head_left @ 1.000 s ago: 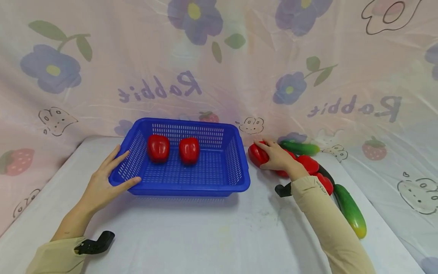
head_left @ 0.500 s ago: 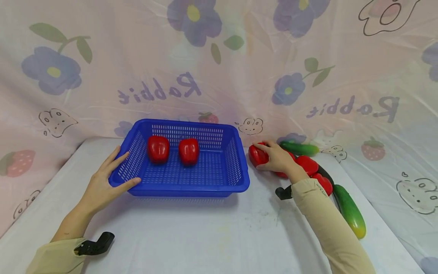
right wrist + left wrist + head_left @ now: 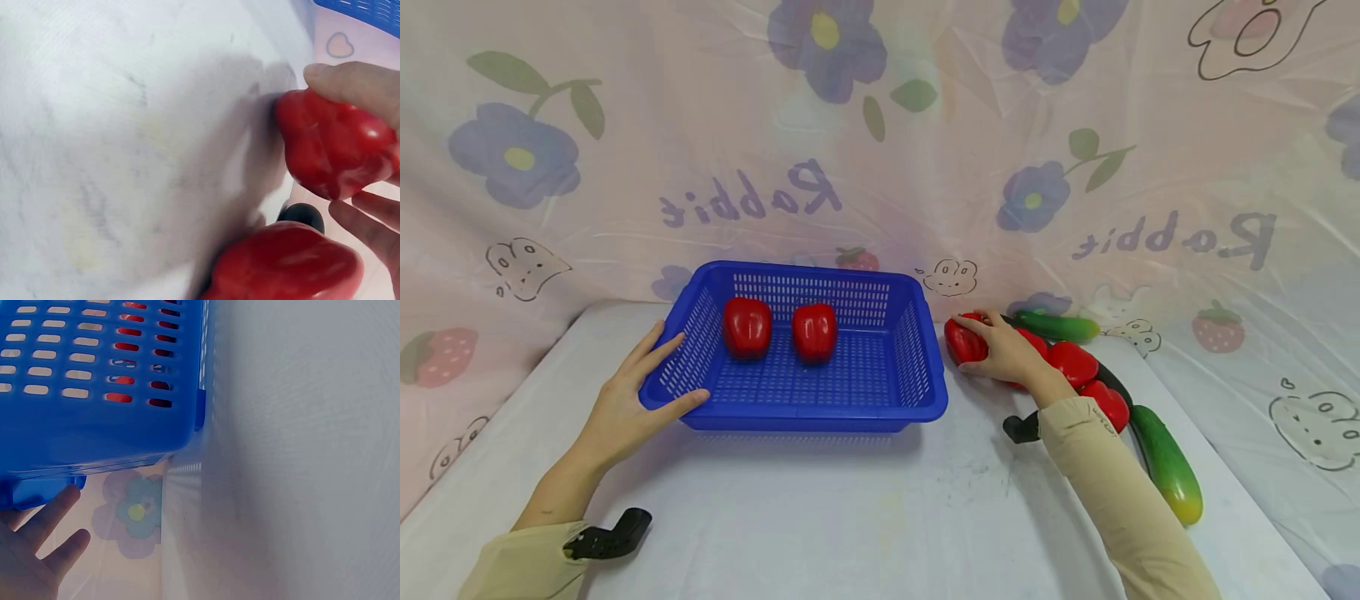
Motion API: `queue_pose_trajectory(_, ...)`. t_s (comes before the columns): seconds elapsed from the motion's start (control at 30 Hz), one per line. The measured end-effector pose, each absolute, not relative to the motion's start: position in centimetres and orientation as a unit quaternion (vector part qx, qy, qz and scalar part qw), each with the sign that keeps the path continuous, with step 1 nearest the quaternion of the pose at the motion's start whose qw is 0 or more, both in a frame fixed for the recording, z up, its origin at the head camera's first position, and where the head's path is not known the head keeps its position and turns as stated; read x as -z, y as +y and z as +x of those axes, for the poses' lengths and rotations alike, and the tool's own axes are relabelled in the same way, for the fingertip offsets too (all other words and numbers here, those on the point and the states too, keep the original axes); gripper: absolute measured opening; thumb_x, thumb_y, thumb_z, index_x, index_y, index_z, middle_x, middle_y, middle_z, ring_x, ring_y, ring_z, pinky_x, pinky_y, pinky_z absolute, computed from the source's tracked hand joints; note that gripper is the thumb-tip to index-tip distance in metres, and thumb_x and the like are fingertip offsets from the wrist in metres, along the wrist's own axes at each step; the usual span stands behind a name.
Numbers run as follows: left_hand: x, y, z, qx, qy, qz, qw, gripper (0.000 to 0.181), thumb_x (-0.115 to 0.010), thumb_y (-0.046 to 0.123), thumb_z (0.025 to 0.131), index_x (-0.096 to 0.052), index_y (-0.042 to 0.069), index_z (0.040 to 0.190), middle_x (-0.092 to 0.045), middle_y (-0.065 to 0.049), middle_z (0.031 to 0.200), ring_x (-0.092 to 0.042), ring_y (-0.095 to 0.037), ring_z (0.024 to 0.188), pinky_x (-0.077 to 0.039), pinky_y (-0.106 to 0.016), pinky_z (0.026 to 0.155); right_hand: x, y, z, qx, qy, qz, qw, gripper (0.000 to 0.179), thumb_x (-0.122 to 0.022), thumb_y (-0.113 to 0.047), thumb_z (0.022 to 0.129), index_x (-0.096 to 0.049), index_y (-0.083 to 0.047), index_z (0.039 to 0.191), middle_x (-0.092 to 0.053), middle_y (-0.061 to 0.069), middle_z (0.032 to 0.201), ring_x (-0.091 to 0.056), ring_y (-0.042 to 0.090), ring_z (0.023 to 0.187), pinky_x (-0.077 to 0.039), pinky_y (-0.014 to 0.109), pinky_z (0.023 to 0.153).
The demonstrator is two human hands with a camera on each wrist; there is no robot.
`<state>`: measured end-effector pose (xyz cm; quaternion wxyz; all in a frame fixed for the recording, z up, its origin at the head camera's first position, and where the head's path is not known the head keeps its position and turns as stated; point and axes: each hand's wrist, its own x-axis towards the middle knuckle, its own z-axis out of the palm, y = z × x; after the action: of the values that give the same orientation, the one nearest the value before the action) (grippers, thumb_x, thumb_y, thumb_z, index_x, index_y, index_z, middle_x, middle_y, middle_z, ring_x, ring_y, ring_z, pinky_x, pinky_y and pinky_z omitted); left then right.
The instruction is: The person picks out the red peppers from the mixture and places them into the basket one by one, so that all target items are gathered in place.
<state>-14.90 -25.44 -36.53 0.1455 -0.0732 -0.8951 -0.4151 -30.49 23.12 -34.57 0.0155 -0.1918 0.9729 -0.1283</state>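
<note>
A blue plastic basket (image 3: 820,414) stands on the white table, with two red bell peppers (image 3: 747,328) inside. My left hand (image 3: 628,400) rests on the basket's left end, thumb over the front rim and fingers spread, mostly straight. At the right, beside the basket, my right hand (image 3: 1011,354) holds another red bell pepper (image 3: 964,342). In the right wrist view the thumb lies on one side of this pepper (image 3: 337,147) and the fingertips on the other. A further red bell pepper (image 3: 287,265) lies close by in that view.
More red bell peppers (image 3: 1072,364) sit right of my right hand. A green cucumber (image 3: 1056,325) lies behind them, another cucumber (image 3: 1167,462) at the table's right edge. A dark slender item (image 3: 1115,383) curves between. A printed curtain (image 3: 880,150) hangs behind the table.
My right hand's fingers have shifted slightly on the red bell pepper beside the basket. The left hand and the basket stay in place.
</note>
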Motion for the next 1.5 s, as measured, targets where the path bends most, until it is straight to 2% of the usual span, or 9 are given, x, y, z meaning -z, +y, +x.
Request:
queue_pose_trajectory(0.7, 36.5, -25.5, -15.0, 0.414, -0.896, -0.074, 0.146, 0.080, -0.072, 0.033, 0.083, -0.033, 0.016, 0.151, -0.008, -0.008, 0.162, -0.008, -0.047, 0.145, -0.012, -0.079, 0.102, 34.6, 23.5, -30.3, 0.139, 0.970, -0.197, -0.012, 0.083, -0.080, -0.032, 0.076, -0.038, -0.028, 0.148, -0.031, 0.017, 0.147, -0.041, 0.043, 0.127, -0.051, 0.060, 0.088)
queue_pose_trajectory(1.23, 36.4, -25.4, -14.9, 0.410, -0.897, -0.072, 0.149, 0.080, -0.072, 0.033, 0.083, -0.034, 0.016, 0.150, -0.009, -0.008, 0.162, -0.010, -0.047, 0.145, -0.013, -0.079, 0.102, 33.5, 23.4, -30.3, 0.146, 0.964, -0.217, -0.044, 0.080, -0.079, -0.025, 0.078, -0.039, -0.024, 0.147, -0.029, 0.020, 0.148, -0.040, 0.046, 0.128, -0.049, 0.062, 0.091)
queue_pose_trajectory(1.5, 36.4, -25.3, -14.9, 0.411, -0.895, -0.076, 0.153, 0.079, -0.072, 0.033, 0.083, -0.034, 0.015, 0.150, -0.010, -0.008, 0.162, -0.010, -0.047, 0.144, -0.013, -0.079, 0.102, 33.0, 23.4, -30.4, 0.143, 0.961, -0.228, -0.057, 0.081, -0.079, -0.028, 0.078, -0.038, -0.024, 0.148, -0.030, 0.020, 0.148, -0.043, 0.045, 0.126, -0.050, 0.059, 0.091)
